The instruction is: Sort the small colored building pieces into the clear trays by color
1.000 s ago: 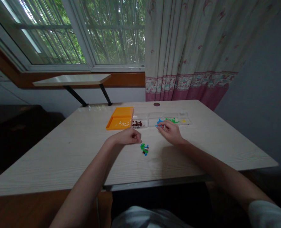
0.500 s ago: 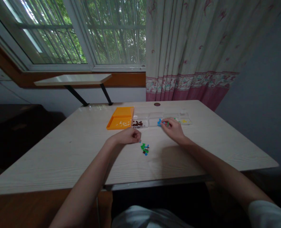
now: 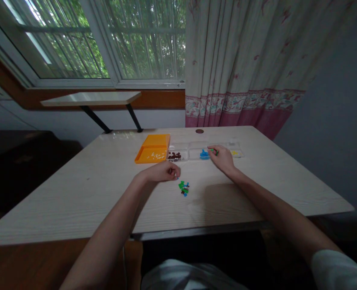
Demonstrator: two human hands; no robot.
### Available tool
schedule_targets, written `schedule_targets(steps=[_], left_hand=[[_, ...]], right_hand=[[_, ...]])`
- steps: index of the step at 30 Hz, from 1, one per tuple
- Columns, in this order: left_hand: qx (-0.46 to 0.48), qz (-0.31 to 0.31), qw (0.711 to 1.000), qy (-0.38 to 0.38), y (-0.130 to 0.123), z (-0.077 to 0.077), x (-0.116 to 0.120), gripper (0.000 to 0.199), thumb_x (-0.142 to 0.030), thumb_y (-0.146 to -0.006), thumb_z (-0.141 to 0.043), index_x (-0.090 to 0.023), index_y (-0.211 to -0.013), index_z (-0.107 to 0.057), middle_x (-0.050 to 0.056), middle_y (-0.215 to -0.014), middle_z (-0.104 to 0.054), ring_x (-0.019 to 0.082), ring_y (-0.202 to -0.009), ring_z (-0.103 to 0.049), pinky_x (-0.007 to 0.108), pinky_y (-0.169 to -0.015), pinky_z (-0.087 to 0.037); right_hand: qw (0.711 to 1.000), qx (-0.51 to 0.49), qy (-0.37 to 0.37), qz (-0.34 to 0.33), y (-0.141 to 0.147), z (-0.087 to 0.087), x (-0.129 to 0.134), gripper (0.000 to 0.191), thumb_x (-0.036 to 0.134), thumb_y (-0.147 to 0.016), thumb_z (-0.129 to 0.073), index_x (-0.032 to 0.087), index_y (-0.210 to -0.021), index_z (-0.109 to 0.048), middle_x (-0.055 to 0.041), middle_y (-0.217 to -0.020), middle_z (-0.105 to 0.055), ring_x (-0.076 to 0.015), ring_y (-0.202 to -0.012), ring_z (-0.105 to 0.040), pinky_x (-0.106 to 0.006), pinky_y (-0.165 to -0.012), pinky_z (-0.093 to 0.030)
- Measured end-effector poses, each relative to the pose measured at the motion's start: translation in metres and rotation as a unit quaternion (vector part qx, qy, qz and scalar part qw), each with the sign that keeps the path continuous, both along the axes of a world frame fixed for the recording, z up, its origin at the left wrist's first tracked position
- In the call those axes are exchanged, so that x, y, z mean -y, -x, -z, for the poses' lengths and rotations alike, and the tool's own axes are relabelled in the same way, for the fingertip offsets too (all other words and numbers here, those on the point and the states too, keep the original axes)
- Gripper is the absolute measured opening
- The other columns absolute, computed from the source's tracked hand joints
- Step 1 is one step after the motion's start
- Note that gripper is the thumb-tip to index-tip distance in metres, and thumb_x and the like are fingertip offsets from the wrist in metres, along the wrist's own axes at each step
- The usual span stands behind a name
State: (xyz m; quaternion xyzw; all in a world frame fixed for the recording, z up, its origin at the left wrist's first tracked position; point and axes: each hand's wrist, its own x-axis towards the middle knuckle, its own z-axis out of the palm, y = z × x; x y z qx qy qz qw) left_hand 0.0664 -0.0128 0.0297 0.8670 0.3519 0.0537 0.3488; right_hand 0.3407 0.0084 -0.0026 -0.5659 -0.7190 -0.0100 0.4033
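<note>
My left hand (image 3: 165, 171) rests on the table just in front of the clear tray, its fingers pinched on a tiny blue piece (image 3: 177, 177). Near it lies a small pile of green, blue and brown pieces (image 3: 183, 188). Over the clear divided tray (image 3: 184, 154) is my right hand (image 3: 222, 157), its fingertips closed beside the blue pieces (image 3: 204, 154); what they hold, if anything, is too small to name. Green shows by those fingers. Brown pieces (image 3: 174, 155) fill a left compartment, and yellow pieces (image 3: 234, 153) lie in a right one.
An open orange box (image 3: 156, 141) with small white pieces (image 3: 156, 155) stands left of the clear tray. Behind it, a raised shelf (image 3: 96, 98) on black legs spans the table's back left. A round dark disc (image 3: 199, 131) sits at the back edge.
My right hand has moved slightly right and up from the blue pieces, which show more fully now. My left hand has barely moved.
</note>
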Motion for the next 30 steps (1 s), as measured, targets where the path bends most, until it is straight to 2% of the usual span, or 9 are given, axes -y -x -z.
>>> schedule_targets(steps=[4, 12, 18, 30], left_hand=[[0.014, 0.006, 1.000, 0.010, -0.003, 0.000, 0.002, 0.015, -0.022, -0.072, -0.055, -0.010, -0.075, -0.062, -0.002, -0.057, -0.047, 0.007, -0.053, -0.041, 0.017, -0.050, -0.030], [0.151, -0.071, 0.985, -0.051, -0.022, 0.004, 0.006, 0.022, -0.029, -0.079, -0.051, -0.009, -0.080, -0.061, 0.001, -0.066, -0.052, 0.009, -0.059, -0.044, 0.018, -0.052, -0.033], [0.203, -0.094, 0.972, -0.077, -0.030, 0.008, 0.007, 0.019, -0.028, -0.077, -0.055, -0.010, -0.077, -0.061, 0.003, -0.069, -0.057, 0.010, -0.063, -0.048, 0.020, -0.057, -0.037], [0.176, -0.081, 0.976, -0.100, -0.032, 0.008, 0.010, 0.023, -0.034, -0.077, -0.056, -0.012, -0.077, -0.062, 0.002, -0.069, -0.057, 0.010, -0.064, -0.048, 0.019, -0.057, -0.036]], right_hand=[[0.999, -0.002, -0.006, -0.038, 0.004, -0.001, 0.009, 0.021, 0.027, -0.080, -0.049, 0.019, -0.087, -0.067, -0.0013, -0.067, -0.059, -0.0137, -0.065, -0.054, -0.024, -0.062, -0.039], [0.981, 0.056, 0.020, -0.185, 0.039, -0.001, 0.041, 0.016, 0.029, -0.080, -0.053, 0.021, -0.087, -0.066, -0.0013, -0.073, -0.062, -0.0108, -0.065, -0.055, -0.021, -0.063, -0.040], [0.975, 0.070, 0.026, -0.211, 0.047, 0.002, 0.046, 0.015, 0.031, -0.078, -0.057, 0.022, -0.086, -0.066, 0.0001, -0.069, -0.061, -0.0100, -0.062, -0.055, -0.020, -0.061, -0.039], [0.974, 0.045, 0.001, -0.220, 0.049, 0.001, 0.049, 0.012, 0.027, -0.077, -0.058, 0.020, -0.081, -0.066, 0.0001, -0.066, -0.061, -0.0097, -0.060, -0.054, -0.020, -0.060, -0.039]])
